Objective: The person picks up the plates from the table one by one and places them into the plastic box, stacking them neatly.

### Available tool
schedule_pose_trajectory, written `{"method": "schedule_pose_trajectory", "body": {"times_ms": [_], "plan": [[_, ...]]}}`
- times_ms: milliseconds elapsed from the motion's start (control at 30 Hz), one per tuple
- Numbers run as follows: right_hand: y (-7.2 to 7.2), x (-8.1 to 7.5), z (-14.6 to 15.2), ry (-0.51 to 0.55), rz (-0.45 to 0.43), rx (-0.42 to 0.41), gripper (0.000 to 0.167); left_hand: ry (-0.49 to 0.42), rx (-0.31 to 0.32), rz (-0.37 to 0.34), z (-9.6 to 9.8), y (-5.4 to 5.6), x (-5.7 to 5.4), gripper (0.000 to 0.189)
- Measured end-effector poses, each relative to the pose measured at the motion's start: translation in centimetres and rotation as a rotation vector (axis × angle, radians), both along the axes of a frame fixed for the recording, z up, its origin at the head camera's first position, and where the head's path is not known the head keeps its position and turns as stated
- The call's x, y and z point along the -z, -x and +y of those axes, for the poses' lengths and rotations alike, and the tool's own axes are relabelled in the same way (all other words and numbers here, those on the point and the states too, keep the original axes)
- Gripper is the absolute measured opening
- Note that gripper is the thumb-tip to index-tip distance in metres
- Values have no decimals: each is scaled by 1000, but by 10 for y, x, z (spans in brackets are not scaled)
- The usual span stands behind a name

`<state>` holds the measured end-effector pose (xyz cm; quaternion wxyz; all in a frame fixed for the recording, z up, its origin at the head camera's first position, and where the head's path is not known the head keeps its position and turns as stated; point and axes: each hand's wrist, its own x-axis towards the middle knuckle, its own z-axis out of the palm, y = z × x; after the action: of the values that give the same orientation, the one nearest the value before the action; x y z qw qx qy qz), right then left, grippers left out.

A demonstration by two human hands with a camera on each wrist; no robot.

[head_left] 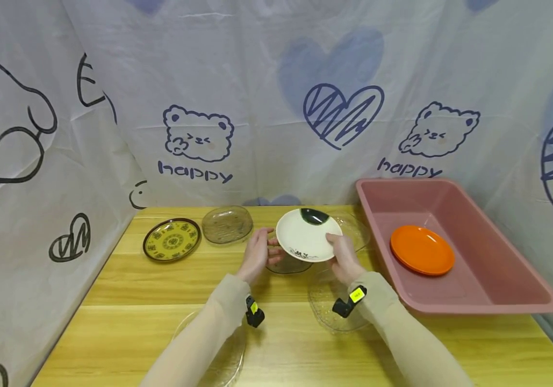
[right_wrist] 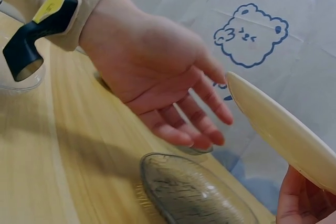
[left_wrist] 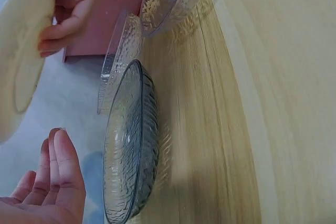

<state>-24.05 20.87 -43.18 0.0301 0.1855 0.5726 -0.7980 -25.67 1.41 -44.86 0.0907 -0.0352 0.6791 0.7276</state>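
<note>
A white plate (head_left: 302, 236) with a dark green patch at its rim and a small dark floral print is held tilted above the table. My right hand (head_left: 344, 258) pinches its right edge, thumb on top and fingers underneath, as the left wrist view shows. Close by its left edge is my left hand (head_left: 258, 252), fingers extended and holding nothing; in the left wrist view the palm (left_wrist: 47, 198) faces up, apart from the plate. Below the plate sits a grey ribbed glass dish (left_wrist: 131, 145), partly hidden in the head view.
At right stands a pink basin (head_left: 489, 258) with an orange plate (head_left: 421, 250) inside. A yellow patterned plate (head_left: 172, 240) and a brownish glass dish (head_left: 228, 224) lie back left. Clear glass dishes (head_left: 327, 303) lie near the right forearm, behind the white plate and under the left forearm.
</note>
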Motion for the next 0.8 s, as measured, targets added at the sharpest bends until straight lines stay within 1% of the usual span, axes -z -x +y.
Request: {"method": "schedule_pose_trajectory", "body": {"times_ms": [133, 333, 367, 467, 600, 733, 800], "plan": [[2, -8, 6, 14, 18, 13, 40, 27, 16, 9, 3, -1, -3, 47], [2, -25, 16, 9, 6, 59, 16, 68, 42, 41, 12, -2, -6, 44], [2, -28, 18, 13, 5, 67, 14, 76, 48, 50, 14, -2, -7, 44], [2, -37, 25, 38, 6, 92, 12, 101, 67, 71, 20, -3, -9, 43], [3, -47, 36, 87, 15, 104, 11, 117, 98, 100, 31, -4, -13, 43], [4, -57, 48, 122, 41, 109, 12, 135, 129, 145, 43, -5, -19, 42], [4, -62, 54, 121, 47, 112, 12, 148, 141, 172, 49, -6, -21, 40]]}}
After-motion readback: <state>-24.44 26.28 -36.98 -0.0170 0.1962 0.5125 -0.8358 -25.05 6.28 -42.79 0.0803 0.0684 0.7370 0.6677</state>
